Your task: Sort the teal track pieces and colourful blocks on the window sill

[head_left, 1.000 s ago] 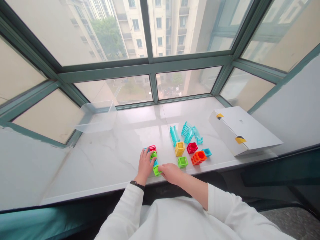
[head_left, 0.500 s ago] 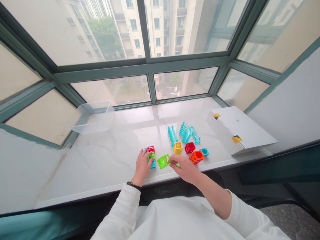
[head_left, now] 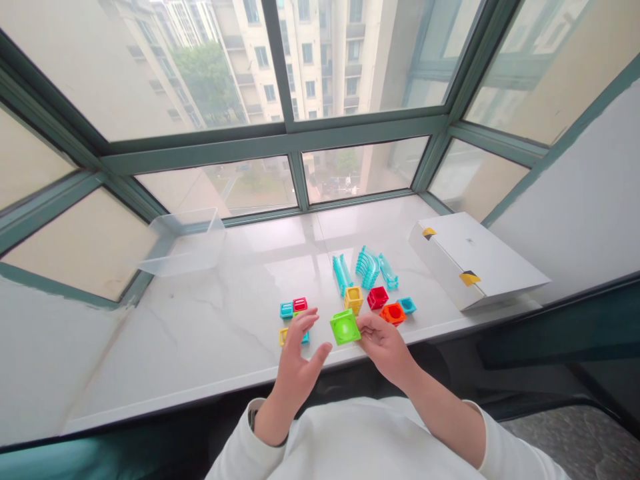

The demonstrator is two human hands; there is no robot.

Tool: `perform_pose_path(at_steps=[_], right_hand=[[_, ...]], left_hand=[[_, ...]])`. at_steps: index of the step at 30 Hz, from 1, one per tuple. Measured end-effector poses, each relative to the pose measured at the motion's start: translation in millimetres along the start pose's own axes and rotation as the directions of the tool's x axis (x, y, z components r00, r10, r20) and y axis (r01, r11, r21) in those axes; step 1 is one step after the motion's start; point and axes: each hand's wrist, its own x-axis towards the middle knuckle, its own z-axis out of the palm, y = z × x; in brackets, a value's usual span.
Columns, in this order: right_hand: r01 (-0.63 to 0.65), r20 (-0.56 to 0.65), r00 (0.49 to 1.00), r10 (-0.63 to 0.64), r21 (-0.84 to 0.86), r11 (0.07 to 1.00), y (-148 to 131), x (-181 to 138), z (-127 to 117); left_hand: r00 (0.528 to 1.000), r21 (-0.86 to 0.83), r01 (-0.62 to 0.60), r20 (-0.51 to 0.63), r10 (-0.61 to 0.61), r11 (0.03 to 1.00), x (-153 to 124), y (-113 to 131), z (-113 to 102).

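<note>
My right hand (head_left: 383,343) grips a green hollow cube block (head_left: 345,327) by its right side, raised above the sill's front edge. To the left of it, my left hand (head_left: 303,350) is open, thumb and fingers apart, touching nothing that I can see. Beyond the left hand lies a small cluster of blocks: a blue block (head_left: 287,310), a red block (head_left: 300,305) and a yellow block (head_left: 283,337), with green and blue pieces partly hidden by the fingers. Behind the held cube stand another yellow block (head_left: 353,300), a red block (head_left: 377,297) and an orange block (head_left: 393,313).
Translucent teal track pieces (head_left: 369,267) lie behind the blocks. A blue block (head_left: 407,305) sits at their right. On the white sill (head_left: 215,327), a clear plastic bin (head_left: 187,247) stands at the left and a white box (head_left: 480,260) at the right, below the windows.
My left hand has come off the block cluster towards me and opened. My right hand has lifted and turned the green block, so its square face shows.
</note>
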Motion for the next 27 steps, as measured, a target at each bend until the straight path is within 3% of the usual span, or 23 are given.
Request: perform_pose_path(at_steps=[5, 10, 15, 21, 27], right_hand=[[0.018, 0.032, 0.999, -0.017, -0.05, 0.999, -4.8, 0.1, 6.8], [0.005, 0.072, 0.997, -0.003, -0.034, 0.999, -4.9, -0.4, 9.0], [0.039, 0.064, 0.997, -0.034, -0.09, 0.995, -6.9, -0.2, 9.4], [0.126, 0.028, 0.992, -0.124, -0.154, 0.98, -12.3, 1.8, 7.0], [0.12, -0.027, 0.992, -0.122, -0.055, 0.991, -9.7, 5.4, 9.0]], left_hand=[[0.994, 0.106, -0.11, 0.023, 0.108, 0.988, -0.4, 33.4, 0.6], [0.989, 0.174, -0.146, -0.009, 0.15, 0.974, 1.8, 36.2, -1.0], [0.981, 0.213, -0.192, 0.033, 0.189, 0.958, 3.8, 36.3, -5.4], [0.988, 0.253, -0.151, 0.065, 0.139, 0.956, 7.1, 41.2, -5.7], [0.999, 0.149, -0.054, 0.013, 0.053, 0.987, 9.3, 39.4, -1.6]])
